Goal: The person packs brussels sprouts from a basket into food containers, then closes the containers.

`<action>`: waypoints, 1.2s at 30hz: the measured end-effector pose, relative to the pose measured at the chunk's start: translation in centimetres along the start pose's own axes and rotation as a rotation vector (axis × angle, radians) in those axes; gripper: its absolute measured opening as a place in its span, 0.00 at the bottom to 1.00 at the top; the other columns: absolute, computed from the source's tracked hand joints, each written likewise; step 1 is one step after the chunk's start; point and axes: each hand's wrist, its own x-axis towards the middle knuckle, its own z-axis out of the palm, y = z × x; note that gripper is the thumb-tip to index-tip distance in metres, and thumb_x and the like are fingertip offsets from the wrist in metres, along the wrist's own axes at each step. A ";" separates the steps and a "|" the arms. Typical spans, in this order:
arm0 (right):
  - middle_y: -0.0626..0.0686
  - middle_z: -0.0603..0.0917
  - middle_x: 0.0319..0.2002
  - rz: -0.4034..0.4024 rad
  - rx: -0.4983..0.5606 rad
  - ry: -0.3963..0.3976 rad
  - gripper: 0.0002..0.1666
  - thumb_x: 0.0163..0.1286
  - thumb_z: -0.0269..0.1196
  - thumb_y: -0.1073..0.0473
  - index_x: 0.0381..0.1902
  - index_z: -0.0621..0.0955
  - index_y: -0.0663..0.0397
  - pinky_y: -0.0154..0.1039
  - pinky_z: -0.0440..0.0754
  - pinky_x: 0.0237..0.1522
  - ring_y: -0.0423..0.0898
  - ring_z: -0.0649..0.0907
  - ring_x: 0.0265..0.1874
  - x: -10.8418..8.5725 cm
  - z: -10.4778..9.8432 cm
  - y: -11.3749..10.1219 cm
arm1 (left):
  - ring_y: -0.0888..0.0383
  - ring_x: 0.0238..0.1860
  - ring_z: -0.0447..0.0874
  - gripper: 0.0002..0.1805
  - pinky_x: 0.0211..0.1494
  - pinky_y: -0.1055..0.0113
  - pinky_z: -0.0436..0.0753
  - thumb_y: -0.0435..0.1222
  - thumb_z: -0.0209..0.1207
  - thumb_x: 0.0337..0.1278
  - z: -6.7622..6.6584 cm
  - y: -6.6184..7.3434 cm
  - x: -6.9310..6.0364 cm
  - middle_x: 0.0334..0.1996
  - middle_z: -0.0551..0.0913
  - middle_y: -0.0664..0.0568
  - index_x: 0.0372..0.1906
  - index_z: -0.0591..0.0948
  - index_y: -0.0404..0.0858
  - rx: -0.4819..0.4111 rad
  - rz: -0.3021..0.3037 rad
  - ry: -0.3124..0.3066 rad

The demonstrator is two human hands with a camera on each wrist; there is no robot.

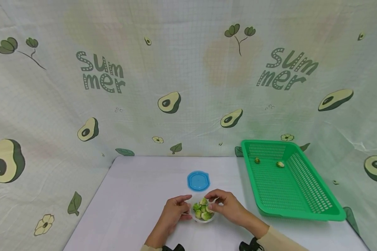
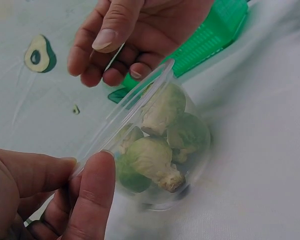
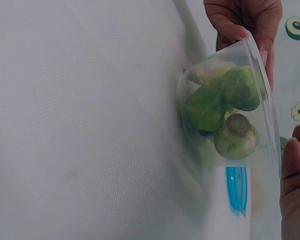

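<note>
Left hand (image 1: 175,212) pinching clear round plastic tub (image 3: 266,137), ideally lightly, inside far edge of white desk (image 1: 138,202); right hand (image 1: 227,206) hovering slack.

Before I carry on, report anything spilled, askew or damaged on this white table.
Nothing stands out. The visible round green Brussels sprouts are all inside the clear plastic bowl or rectangular green plastic basket, none spilled; the round blue lid lies flat on the table, with no damage visible.
</note>
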 end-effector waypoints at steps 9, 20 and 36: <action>0.68 0.85 0.53 -0.006 0.025 0.040 0.16 0.73 0.68 0.66 0.57 0.84 0.63 0.33 0.86 0.46 0.41 0.83 0.48 0.1 -0.3 0.1 | 0.60 0.30 0.83 0.26 0.36 0.64 0.93 0.25 0.63 0.64 0.0 -0.2 0.1 0.31 0.79 0.51 0.67 0.80 0.28 0.001 0.013 0.001; 0.71 0.84 0.54 -0.011 0.086 0.070 0.15 0.72 0.68 0.67 0.56 0.85 0.60 0.33 0.88 0.46 0.47 0.85 0.49 0.3 -0.6 0.0 | 0.60 0.31 0.83 0.26 0.36 0.64 0.93 0.25 0.63 0.63 -0.1 0.0 0.0 0.31 0.79 0.52 0.67 0.80 0.27 -0.008 0.012 -0.002; 0.67 0.86 0.52 0.045 0.040 0.133 0.16 0.73 0.69 0.60 0.55 0.85 0.60 0.32 0.87 0.47 0.37 0.84 0.47 0.5 -1.5 -0.3 | 0.59 0.31 0.83 0.25 0.35 0.64 0.93 0.26 0.64 0.64 -0.1 0.0 -0.1 0.32 0.79 0.51 0.67 0.80 0.28 0.000 0.017 -0.003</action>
